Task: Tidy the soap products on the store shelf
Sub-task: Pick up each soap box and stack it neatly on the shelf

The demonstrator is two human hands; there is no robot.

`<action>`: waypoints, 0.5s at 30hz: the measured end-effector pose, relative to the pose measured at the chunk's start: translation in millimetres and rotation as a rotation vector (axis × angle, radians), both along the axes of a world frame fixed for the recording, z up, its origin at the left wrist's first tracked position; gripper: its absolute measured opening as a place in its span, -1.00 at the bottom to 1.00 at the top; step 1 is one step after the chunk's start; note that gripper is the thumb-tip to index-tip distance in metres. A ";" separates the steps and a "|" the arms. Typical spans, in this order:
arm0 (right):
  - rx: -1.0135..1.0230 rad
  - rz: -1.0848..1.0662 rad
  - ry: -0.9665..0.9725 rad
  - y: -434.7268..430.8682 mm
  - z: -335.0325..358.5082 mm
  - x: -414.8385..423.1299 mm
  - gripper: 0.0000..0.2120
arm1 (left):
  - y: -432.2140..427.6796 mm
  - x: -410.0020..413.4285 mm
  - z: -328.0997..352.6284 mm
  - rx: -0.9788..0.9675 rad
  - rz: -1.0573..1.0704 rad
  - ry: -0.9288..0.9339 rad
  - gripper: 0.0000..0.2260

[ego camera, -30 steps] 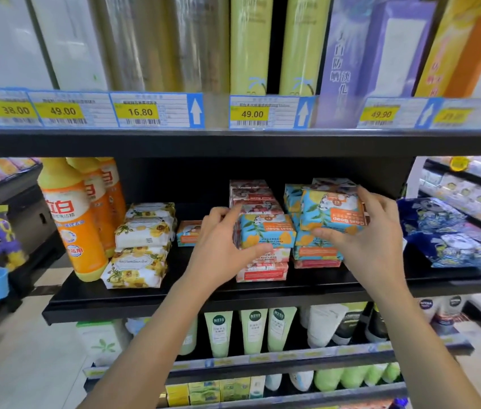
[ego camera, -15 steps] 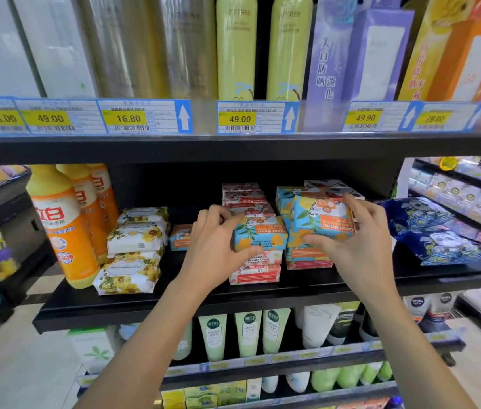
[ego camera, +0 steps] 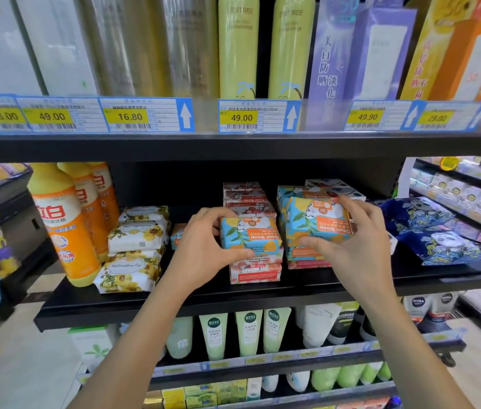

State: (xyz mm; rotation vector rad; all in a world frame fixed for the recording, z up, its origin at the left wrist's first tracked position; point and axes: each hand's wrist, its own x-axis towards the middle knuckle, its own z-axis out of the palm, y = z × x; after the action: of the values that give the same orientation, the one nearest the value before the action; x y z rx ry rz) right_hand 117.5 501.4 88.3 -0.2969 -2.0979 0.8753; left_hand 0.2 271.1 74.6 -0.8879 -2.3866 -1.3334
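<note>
Black shelf (ego camera: 174,299) carries two soap stacks side by side at its middle. Both top blue-and-orange boxes lie long axis along the shelf, print upside down. The left hand (ego camera: 203,246) pinches the left box (ego camera: 248,236), thumb at the front, fingers curled behind. The right hand (ego camera: 360,249) clamps the slightly tilted right box (ego camera: 318,221) likewise.

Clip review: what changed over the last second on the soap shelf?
Almost nothing. The right hand still grips the tilted right Goat Soap box atop its stack, perhaps eased slightly lower. The left hand still holds the left Goat Soap box on its stack. Nothing was let go; the floral soap packs and orange bottles stayed put.
</note>
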 end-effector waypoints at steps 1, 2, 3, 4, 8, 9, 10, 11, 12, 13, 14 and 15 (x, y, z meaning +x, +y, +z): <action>-0.001 0.013 -0.001 -3.6 -0.4 1.2 -0.06 | -9.9 2.3 -0.8 0.032 0.014 -0.012 -0.40; 0.002 0.031 -0.003 -9.0 -1.2 2.5 -0.06 | -21.4 5.5 -2.0 0.067 0.031 -0.023 -0.40; 0.012 0.051 -0.002 -15.9 -2.4 3.7 -0.05 | -34.3 9.2 -3.3 0.100 0.051 -0.034 -0.40; 0.024 0.075 0.001 -24.2 -4.0 4.7 -0.06 | -48.1 12.9 -4.8 0.125 0.077 -0.047 -0.41; 0.038 0.213 -0.029 -67.8 -17.2 5.9 -0.09 | -103.4 26.9 -18.5 0.194 0.218 -0.121 -0.43; 0.050 0.239 -0.039 -79.9 -21.9 4.6 -0.09 | -116.6 30.2 -22.8 0.210 0.259 -0.134 -0.43; 0.063 0.257 -0.053 -91.6 -27.1 2.8 -0.08 | -128.0 34.3 -26.0 0.221 0.294 -0.146 -0.43; 0.079 0.277 -0.068 -102.9 -32.0 0.2 -0.08 | -138.4 38.3 -29.1 0.232 0.325 -0.157 -0.42; 0.099 0.295 -0.088 -114.0 -36.8 -2.8 -0.06 | -147.6 42.0 -31.8 0.247 0.349 -0.167 -0.42; 0.121 0.314 -0.115 -124.8 -41.8 -6.0 -0.05 | -155.1 45.9 -33.6 0.267 0.373 -0.179 -0.42; 0.143 0.332 -0.151 -135.2 -46.6 -9.5 -0.04 | -162.1 48.8 -35.5 0.283 0.398 -0.188 -0.41; 0.162 0.347 -0.184 -144.9 -51.4 -13.3 -0.03 | -168.4 51.5 -37.3 0.296 0.421 -0.195 -0.43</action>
State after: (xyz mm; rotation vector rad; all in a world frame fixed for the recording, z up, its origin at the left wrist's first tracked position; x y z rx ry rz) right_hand 104.2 356.5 36.9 0.0796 -2.4210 0.8952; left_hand 51.7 102.7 37.3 -0.1691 -2.2527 -1.5871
